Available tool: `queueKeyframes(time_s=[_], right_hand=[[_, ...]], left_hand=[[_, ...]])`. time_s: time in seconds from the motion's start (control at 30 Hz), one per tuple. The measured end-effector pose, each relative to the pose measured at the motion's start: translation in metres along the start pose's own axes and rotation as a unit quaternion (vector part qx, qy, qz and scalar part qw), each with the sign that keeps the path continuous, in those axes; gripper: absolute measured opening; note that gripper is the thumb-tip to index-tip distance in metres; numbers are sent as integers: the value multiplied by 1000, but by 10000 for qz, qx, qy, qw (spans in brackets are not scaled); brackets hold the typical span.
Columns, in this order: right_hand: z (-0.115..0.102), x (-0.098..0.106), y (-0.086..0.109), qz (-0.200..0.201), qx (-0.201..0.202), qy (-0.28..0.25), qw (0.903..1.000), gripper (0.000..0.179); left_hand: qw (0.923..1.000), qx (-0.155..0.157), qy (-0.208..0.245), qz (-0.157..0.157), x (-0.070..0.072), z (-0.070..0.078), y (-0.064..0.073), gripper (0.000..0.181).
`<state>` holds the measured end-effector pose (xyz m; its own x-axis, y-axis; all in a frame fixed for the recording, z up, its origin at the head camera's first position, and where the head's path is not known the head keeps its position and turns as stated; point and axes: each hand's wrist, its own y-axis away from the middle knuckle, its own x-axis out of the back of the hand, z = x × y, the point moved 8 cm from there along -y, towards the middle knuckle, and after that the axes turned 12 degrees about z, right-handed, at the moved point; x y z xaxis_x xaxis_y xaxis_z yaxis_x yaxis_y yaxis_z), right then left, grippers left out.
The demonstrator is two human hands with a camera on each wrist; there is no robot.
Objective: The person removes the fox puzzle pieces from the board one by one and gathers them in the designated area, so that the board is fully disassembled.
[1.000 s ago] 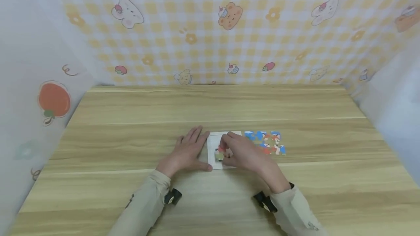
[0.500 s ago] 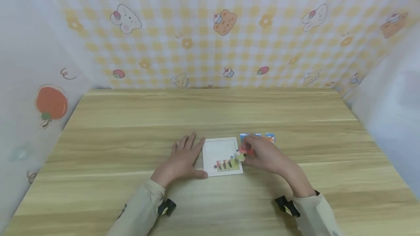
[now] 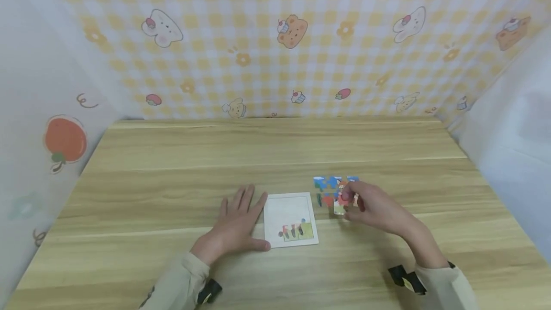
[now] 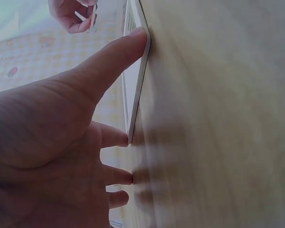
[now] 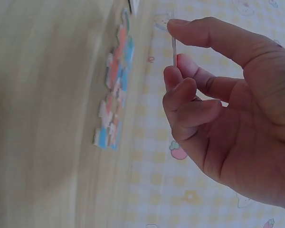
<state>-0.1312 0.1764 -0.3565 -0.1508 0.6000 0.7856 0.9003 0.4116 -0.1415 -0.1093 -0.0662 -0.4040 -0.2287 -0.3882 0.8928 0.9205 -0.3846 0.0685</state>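
Note:
A white puzzle board (image 3: 286, 209) lies on the table, with a green and pink picture section (image 3: 301, 230) in its lower right corner. My left hand (image 3: 236, 226) is spread beside it, thumb and index fingertip touching its left edge; the left wrist view shows the thumb (image 4: 116, 54) on the rim. Right of the board, my right hand (image 3: 379, 207) pinches a puzzle piece (image 3: 338, 208) between thumb and fingers, above the table. That piece appears edge-on (image 5: 174, 50) in the right wrist view.
Several loose puzzle pieces (image 3: 327, 183) in blue, orange and green lie right of the board, partly hidden by my right hand. The wooden table (image 3: 193, 147) meets a yellow checked cloth (image 3: 258, 71) at the back and white cloth at the sides.
My right hand has moved right with the puzzle piece, from over the board to beside the loose pieces. The picture section on the board has come into view. My left hand stays at the board's edge.

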Motion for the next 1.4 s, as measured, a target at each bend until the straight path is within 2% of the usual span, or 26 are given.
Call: queueKeyframes(time_s=[0.27,0.4,0.53,0.77,1.13,1.27,1.4], right_hand=[[0,-14,9,-213,21,221,9995,25],[-3,-21,15,-344,1,18,9994,26],[-8,-23,17,-311,121,-162,9993,28],[-10,-31,14,-139,458,221,9986,28],[-6,-36,9,-283,245,426,9984,27],[-8,-40,11,-386,330,553,9972,26],[-9,-41,10,-325,348,704,9964,26]], left_hand=[[9998,9,205,-9,-1,1,5,104],[9996,28,287,-26,-1,1,5,105],[9994,82,350,-27,-1,1,3,105],[9993,114,343,-17,-1,0,2,105],[9995,129,295,-23,-1,0,2,105],[9994,160,322,-17,-3,1,5,106],[9993,173,336,69,-2,1,4,105]])
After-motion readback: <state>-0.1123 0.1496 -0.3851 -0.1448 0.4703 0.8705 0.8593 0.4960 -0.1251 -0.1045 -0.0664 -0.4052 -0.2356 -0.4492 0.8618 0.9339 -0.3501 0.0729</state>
